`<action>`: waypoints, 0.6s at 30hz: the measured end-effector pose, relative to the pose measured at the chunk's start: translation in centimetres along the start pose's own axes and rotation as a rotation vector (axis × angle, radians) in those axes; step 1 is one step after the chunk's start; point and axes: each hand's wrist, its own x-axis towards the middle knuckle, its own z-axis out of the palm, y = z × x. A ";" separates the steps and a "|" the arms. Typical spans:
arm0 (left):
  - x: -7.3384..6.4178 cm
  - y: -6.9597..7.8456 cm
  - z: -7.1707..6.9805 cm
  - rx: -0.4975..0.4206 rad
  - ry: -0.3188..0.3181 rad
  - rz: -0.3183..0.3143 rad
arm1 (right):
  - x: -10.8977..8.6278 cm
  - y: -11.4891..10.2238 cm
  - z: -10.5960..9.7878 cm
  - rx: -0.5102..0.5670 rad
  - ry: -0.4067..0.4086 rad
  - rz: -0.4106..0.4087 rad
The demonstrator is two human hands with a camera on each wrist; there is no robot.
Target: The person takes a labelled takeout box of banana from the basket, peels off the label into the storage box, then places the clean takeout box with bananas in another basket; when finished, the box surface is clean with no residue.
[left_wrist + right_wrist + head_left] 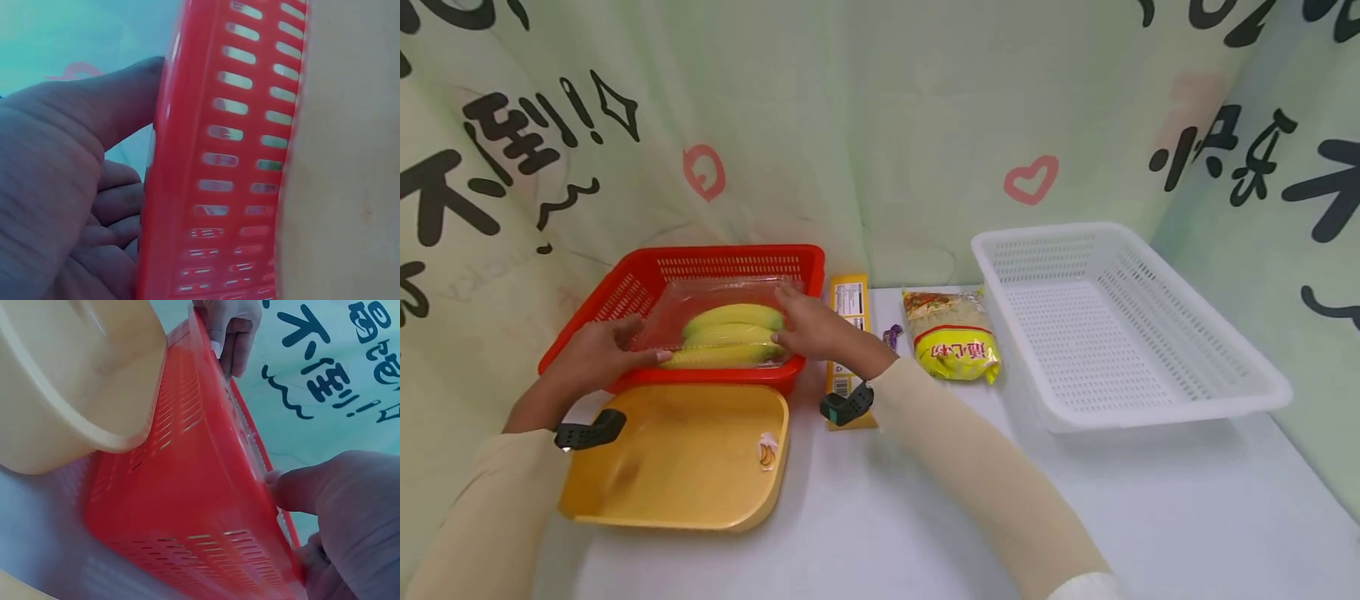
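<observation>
A clear plastic box [715,293] of yellow-green bananas [730,335] lies inside the red basket [574,323]. At its left end my left hand [597,357] holds it, thumb along the near corner. My right hand [822,332] grips the opposite end from the right, thumb near the bananas and fingers toward the far corner. In the left wrist view the basket's slotted wall hides the box and part of the fingers. The right wrist view shows the right thumb over the basket rim; the fingertips are hidden there.
A yellow basin [677,450] with a banana sticker stands in front of the red basket. To the right are a yellow carton [850,304], a small purple-wrapped item [892,336], a bag of dry food [953,337] and a large white basket [1157,408]. A printed curtain [917,125] hangs behind.
</observation>
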 end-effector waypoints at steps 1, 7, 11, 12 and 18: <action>0.0 0.0 0.0 0.005 0.002 0.002 | 0.0 0.1 0.0 0.000 0.002 -0.005; -0.1 0.2 0.3 -0.003 0.032 0.006 | 0.0 0.5 0.1 0.004 0.020 -0.043; -0.3 0.3 0.4 -0.019 0.065 0.009 | -0.2 0.3 0.0 0.016 0.020 -0.029; -0.4 0.4 0.5 -0.026 0.076 0.012 | -0.3 0.3 -0.1 0.029 0.021 -0.025; -0.6 0.9 0.8 -0.063 0.129 0.014 | -1.0 0.2 -0.7 0.106 0.041 -0.015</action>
